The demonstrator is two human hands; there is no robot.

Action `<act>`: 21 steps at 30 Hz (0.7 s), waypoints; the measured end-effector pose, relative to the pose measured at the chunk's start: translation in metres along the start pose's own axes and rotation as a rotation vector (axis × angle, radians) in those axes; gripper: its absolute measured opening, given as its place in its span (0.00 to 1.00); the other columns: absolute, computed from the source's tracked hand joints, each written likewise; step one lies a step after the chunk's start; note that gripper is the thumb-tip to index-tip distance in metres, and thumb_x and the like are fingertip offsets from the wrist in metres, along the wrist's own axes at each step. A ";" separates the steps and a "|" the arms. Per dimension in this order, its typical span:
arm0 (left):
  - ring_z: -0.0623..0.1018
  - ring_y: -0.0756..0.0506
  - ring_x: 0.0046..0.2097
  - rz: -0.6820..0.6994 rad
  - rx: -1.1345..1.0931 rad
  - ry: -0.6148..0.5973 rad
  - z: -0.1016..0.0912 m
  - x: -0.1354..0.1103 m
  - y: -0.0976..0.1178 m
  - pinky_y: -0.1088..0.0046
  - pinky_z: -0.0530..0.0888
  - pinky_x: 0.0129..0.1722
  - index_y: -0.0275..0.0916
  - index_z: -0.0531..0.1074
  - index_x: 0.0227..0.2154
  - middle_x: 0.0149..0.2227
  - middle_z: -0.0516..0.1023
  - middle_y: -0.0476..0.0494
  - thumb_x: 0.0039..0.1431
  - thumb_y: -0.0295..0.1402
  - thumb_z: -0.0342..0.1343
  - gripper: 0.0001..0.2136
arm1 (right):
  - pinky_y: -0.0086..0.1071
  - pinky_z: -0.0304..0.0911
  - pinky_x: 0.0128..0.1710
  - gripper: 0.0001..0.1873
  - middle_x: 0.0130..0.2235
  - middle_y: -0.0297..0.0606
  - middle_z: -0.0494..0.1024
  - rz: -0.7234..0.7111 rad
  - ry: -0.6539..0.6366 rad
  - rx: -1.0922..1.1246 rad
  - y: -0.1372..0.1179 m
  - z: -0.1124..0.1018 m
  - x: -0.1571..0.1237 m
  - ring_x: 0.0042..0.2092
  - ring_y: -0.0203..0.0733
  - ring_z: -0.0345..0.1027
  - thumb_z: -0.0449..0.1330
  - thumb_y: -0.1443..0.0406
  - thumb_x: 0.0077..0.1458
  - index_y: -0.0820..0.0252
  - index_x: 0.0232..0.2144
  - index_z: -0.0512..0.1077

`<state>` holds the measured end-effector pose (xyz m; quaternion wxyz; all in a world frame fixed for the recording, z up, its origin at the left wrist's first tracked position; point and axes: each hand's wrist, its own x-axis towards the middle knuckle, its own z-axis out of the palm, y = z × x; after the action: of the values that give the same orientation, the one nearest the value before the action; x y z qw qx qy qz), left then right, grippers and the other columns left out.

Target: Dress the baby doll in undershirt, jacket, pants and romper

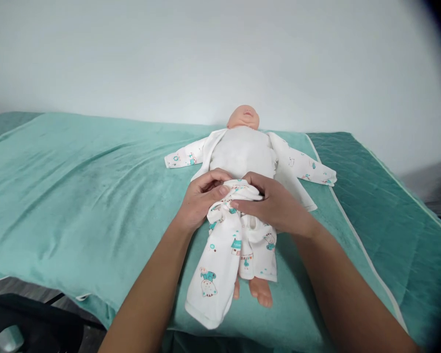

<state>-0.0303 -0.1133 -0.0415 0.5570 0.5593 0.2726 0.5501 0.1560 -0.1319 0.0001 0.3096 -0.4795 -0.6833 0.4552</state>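
A baby doll (243,117) lies on its back, head toward the wall, in a white printed jacket (194,153) that is spread open over its pale torso (241,152). White baby trousers (220,260) with teal and pink animal prints cover its legs, and the feet (260,291) show below one leg opening. My left hand (203,198) pinches the bunched waistband from the left. Opposite it, my right hand (266,200) grips the same gathered cloth, thumb toward the middle. The left trouser leg hangs long toward me; whether a doll leg fills it is hidden.
A teal blanket (77,196) with soft wrinkles covers the bed. A darker quilted cover (393,235) lies to the right. Behind the doll's head stands a white wall (169,59). A black object (29,323) sits beside the bed at lower left.
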 end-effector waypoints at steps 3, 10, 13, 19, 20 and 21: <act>0.75 0.45 0.43 -0.077 0.064 -0.099 -0.006 -0.003 0.009 0.72 0.71 0.40 0.41 0.77 0.44 0.42 0.77 0.43 0.48 0.42 0.69 0.20 | 0.30 0.57 0.29 0.16 0.30 0.29 0.70 0.016 0.035 0.066 0.005 -0.002 0.001 0.31 0.36 0.63 0.66 0.54 0.50 0.57 0.33 0.68; 0.74 0.48 0.40 -0.129 0.126 -0.084 -0.014 -0.006 0.012 0.74 0.71 0.38 0.38 0.75 0.39 0.40 0.76 0.45 0.50 0.34 0.69 0.14 | 0.29 0.56 0.29 0.11 0.30 0.28 0.68 -0.025 0.040 0.061 0.007 0.000 0.003 0.32 0.35 0.62 0.65 0.58 0.53 0.56 0.33 0.67; 0.74 0.49 0.37 -0.067 0.075 0.035 -0.009 -0.005 0.005 0.75 0.71 0.36 0.39 0.73 0.36 0.37 0.76 0.47 0.49 0.34 0.69 0.13 | 0.29 0.57 0.31 0.15 0.32 0.29 0.70 -0.029 0.026 0.043 0.004 0.001 0.003 0.34 0.36 0.62 0.65 0.54 0.53 0.56 0.35 0.68; 0.72 0.52 0.30 -0.053 0.071 0.187 0.001 -0.005 0.000 0.78 0.68 0.29 0.39 0.74 0.35 0.32 0.75 0.50 0.47 0.34 0.70 0.14 | 0.30 0.58 0.33 0.21 0.35 0.31 0.73 -0.027 -0.075 -0.011 -0.004 -0.001 0.002 0.36 0.38 0.64 0.70 0.54 0.46 0.58 0.38 0.71; 0.72 0.52 0.30 -0.056 0.078 0.185 0.001 -0.006 0.001 0.78 0.68 0.29 0.39 0.74 0.36 0.32 0.75 0.50 0.48 0.35 0.70 0.14 | 0.30 0.57 0.32 0.19 0.34 0.31 0.73 -0.026 -0.090 -0.010 -0.004 -0.002 0.002 0.35 0.38 0.64 0.69 0.55 0.47 0.58 0.37 0.71; 0.72 0.52 0.30 -0.062 0.081 0.174 0.001 -0.006 0.001 0.78 0.69 0.30 0.40 0.74 0.37 0.32 0.75 0.49 0.49 0.36 0.70 0.14 | 0.29 0.56 0.31 0.17 0.32 0.30 0.72 -0.025 -0.100 0.008 -0.003 -0.002 0.002 0.34 0.37 0.63 0.68 0.55 0.48 0.59 0.35 0.71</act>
<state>-0.0315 -0.1191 -0.0417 0.5249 0.5228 0.3590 0.5677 0.1559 -0.1301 0.0035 0.2827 -0.4461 -0.7021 0.4775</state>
